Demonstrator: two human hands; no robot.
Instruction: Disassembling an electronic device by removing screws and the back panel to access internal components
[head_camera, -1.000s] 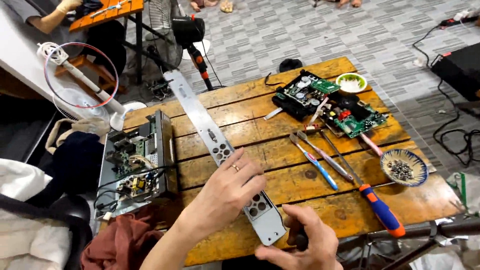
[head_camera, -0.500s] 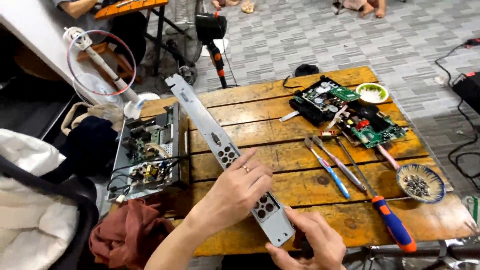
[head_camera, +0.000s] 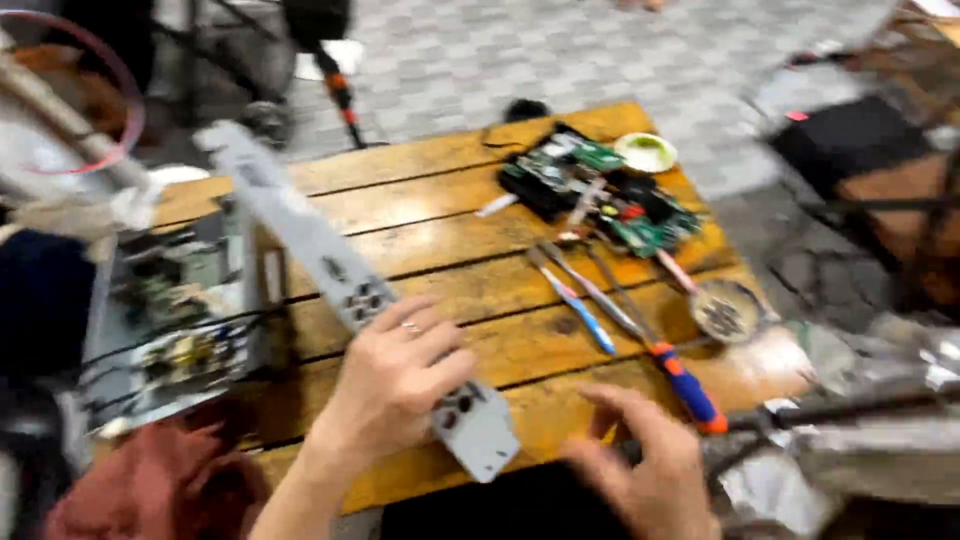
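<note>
A long grey front panel strip with button holes lies slantwise across the wooden table. My left hand rests flat on its near part, a ring on one finger. My right hand hovers at the table's near edge with fingers spread, holding nothing, just right of the panel's near end. The picture is blurred by motion.
An opened metal chassis with wiring sits at the table's left. Circuit boards, a small green-rimmed dish, a patterned bowl, a blue tool and an orange-blue screwdriver lie to the right. A red cloth hangs near left.
The view has swung and blurred. My left hand stays on the panel. My right hand has come off the panel's near end and opened.
</note>
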